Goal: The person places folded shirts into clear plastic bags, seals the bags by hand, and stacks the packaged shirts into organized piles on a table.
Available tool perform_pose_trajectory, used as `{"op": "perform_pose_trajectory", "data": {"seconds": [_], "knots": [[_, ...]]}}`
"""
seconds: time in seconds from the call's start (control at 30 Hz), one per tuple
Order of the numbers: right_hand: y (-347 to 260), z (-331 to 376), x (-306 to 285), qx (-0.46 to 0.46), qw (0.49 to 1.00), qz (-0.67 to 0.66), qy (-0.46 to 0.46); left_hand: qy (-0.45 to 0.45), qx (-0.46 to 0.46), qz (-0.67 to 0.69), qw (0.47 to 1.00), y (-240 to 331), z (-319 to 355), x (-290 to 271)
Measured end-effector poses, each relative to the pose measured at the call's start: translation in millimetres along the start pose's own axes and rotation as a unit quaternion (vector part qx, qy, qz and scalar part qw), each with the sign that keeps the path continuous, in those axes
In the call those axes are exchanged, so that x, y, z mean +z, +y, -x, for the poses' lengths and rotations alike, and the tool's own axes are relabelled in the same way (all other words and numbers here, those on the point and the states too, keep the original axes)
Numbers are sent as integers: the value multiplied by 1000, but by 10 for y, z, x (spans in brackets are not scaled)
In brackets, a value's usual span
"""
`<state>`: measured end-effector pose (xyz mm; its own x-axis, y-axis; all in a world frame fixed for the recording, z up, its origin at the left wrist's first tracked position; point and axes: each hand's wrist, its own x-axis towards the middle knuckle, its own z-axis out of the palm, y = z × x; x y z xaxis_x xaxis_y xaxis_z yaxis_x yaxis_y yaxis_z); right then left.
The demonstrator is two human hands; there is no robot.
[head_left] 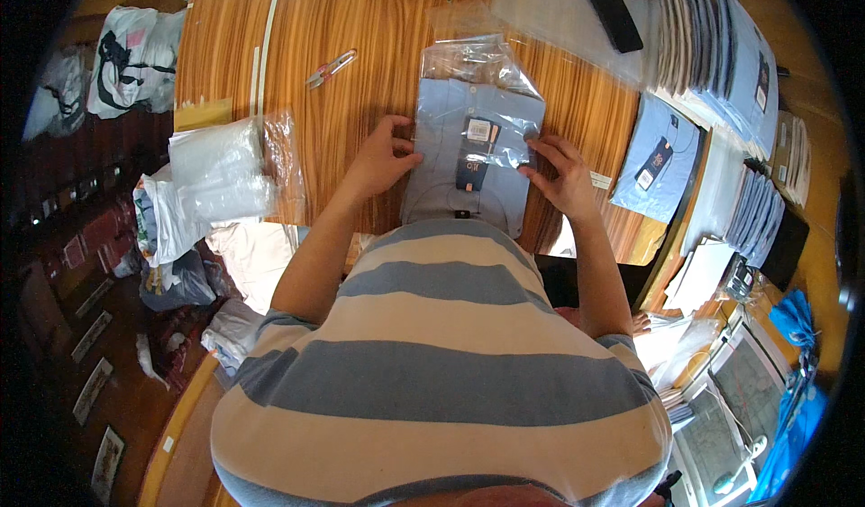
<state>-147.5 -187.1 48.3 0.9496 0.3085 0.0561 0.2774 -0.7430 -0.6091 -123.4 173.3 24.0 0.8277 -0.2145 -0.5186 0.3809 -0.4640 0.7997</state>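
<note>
A folded light blue shirt point(436, 169) with a dark hang tag point(471, 170) lies on the table in front of me. A clear plastic bag point(487, 64) covers its far part and extends beyond it. At the shirt's left side, my left hand point(387, 158) has its fingers curled at the bag's edge. My right hand point(563, 178) grips the bag's right edge between thumb and fingers. Both hands' exact contact with the film is hard to see.
Small thread snips point(332, 68) lie beyond my left hand. Clear bags point(216, 169) are piled at the left edge. To the right are another blue shirt point(659, 158), a black phone point(611, 12) and a tall stack of folded shirts point(721, 43).
</note>
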Motion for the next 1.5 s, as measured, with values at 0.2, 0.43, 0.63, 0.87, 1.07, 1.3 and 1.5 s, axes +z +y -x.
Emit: {"op": "perform_pose_trajectory", "data": {"seconds": [0.2, 0.43, 0.63, 0.87, 1.07, 1.3, 1.5], "knots": [[78, 98, 144, 49, 998, -36, 28, -40, -18, -202, 978, 327, -23, -194], [161, 66, 236, 60, 996, -32, 61, -11, 373, -273, 886, 54, -215, -256], [-176, 595, 193, 75, 996, -53, -14, -205, 250, -191, 927, -53, 311, -303], [-541, 923, 47, 265, 917, -171, -245, -302, 72, -170, 935, -136, 773, -191], [-305, 766, 282, 365, 840, -399, -57, -24, 331, -295, 896, 618, 435, 377], [-604, 317, 552, 436, 757, -486, 18, -12, 304, -242, 921, 614, 29, 762], [158, -124, 1803, 246, 824, -471, 196, -53, 442, -335, 831, 848, 348, 1053]]}}
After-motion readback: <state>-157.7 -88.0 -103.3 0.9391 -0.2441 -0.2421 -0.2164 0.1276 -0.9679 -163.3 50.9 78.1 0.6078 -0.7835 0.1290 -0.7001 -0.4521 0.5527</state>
